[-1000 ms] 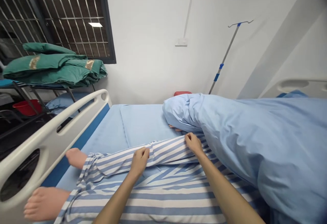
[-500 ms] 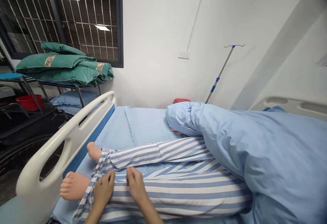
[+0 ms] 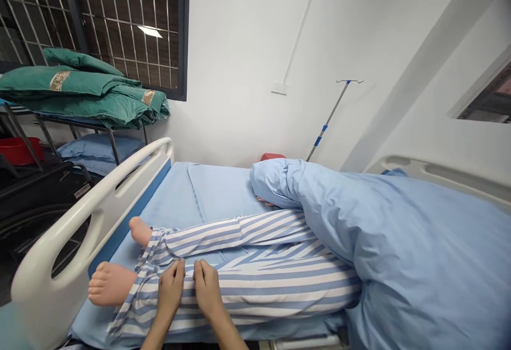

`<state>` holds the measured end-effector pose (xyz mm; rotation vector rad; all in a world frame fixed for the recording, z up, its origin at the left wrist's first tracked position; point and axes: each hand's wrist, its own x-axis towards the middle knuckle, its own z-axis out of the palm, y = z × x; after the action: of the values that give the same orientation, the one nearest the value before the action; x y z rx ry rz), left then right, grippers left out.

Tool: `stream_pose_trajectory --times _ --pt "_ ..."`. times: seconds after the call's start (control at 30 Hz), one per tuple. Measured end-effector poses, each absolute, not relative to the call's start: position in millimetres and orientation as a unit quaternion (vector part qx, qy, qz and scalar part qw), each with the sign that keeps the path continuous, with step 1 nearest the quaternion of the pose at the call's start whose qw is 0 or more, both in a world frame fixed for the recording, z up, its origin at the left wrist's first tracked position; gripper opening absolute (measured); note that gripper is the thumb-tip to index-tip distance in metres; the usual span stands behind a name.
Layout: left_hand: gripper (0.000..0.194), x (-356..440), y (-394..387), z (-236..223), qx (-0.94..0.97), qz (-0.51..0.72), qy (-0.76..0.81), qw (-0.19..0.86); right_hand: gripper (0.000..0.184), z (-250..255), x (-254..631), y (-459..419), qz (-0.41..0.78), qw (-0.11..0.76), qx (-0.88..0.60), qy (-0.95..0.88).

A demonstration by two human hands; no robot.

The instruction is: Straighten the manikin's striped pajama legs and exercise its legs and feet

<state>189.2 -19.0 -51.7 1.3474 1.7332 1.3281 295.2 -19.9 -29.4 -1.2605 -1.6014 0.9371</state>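
Observation:
A figure in blue-and-white striped trousers [image 3: 255,270] lies on a hospital bed, bare feet [image 3: 109,283] toward the white footboard [image 3: 80,217]. My left hand [image 3: 171,289] and my right hand [image 3: 206,288] lie side by side on the nearer trouser leg, close to the ankle, fingers stretched flat on the cloth. A light blue quilt [image 3: 399,254] covers the figure's upper body on the right.
Folded green blankets [image 3: 83,92] sit on a metal rack at the left, above a red basin [image 3: 18,149] and a blue pillow. A dark wheelchair stands beside the footboard. An IV pole [image 3: 329,118] leans by the wall. A white side rail [image 3: 439,172] runs along the far right.
Both hands slid from the upper trouser legs near the quilt down to the lower leg by the ankle, and now rest flat side by side. The view shifted slightly.

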Motion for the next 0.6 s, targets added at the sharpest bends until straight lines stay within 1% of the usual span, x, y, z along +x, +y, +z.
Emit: stream_pose_trajectory --times 0.1,0.2,0.27,0.4,0.5,0.6 --pt "0.04 208.4 -17.8 -46.8 0.493 0.523 0.623 0.309 0.041 -38.2 308.4 -23.5 0.39 0.438 -0.514 -0.626" --pt "0.039 223.8 -16.6 -45.2 0.516 0.493 0.63 0.305 0.039 -41.6 316.7 -25.9 0.362 0.455 -0.524 -0.623" --pt "0.039 231.9 -16.6 -45.4 0.521 0.482 0.636 0.304 0.039 -41.1 322.2 -26.5 0.368 0.458 -0.525 -0.616" --pt "0.042 246.1 -17.6 -45.1 0.492 0.512 0.613 0.348 0.041 -35.5 337.7 -27.3 0.386 0.447 -0.531 -0.607" --pt "0.041 254.1 -18.5 -45.0 0.512 0.484 0.618 0.348 0.04 -30.8 353.5 -27.8 0.365 0.453 -0.537 -0.611" --pt "0.041 261.3 -19.2 -43.1 0.519 0.466 0.631 0.34 0.041 -31.0 368.6 -27.2 0.373 0.451 -0.545 -0.601"
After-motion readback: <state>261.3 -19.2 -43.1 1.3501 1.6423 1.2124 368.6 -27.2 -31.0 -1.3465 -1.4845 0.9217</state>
